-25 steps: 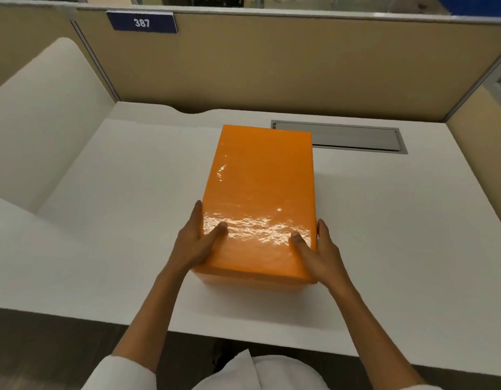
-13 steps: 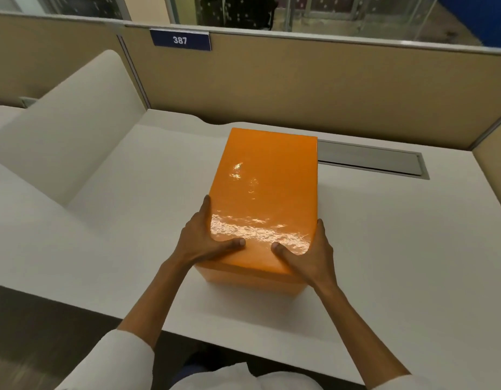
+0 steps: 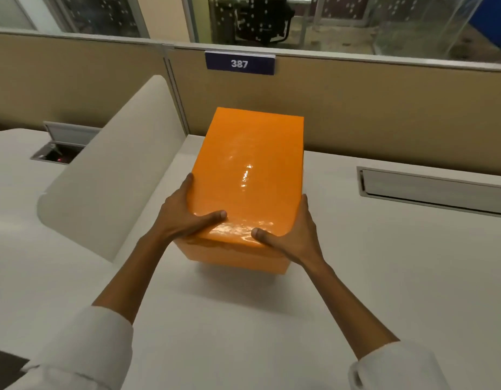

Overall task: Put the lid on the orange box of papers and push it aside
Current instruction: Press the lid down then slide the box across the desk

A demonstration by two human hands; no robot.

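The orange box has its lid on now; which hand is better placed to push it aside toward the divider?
Probably the right hand. It lies against the right side of the orange box, opposite the white divider, so it can push that way. The left hand sits between box and divider and would mostly guide.

White desk [image 3: 356, 277]; lidded orange box [image 3: 252, 175] resting on it.

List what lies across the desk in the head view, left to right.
Open cable hatch → curved white divider → left hand → orange box → right hand → closed cable hatch.
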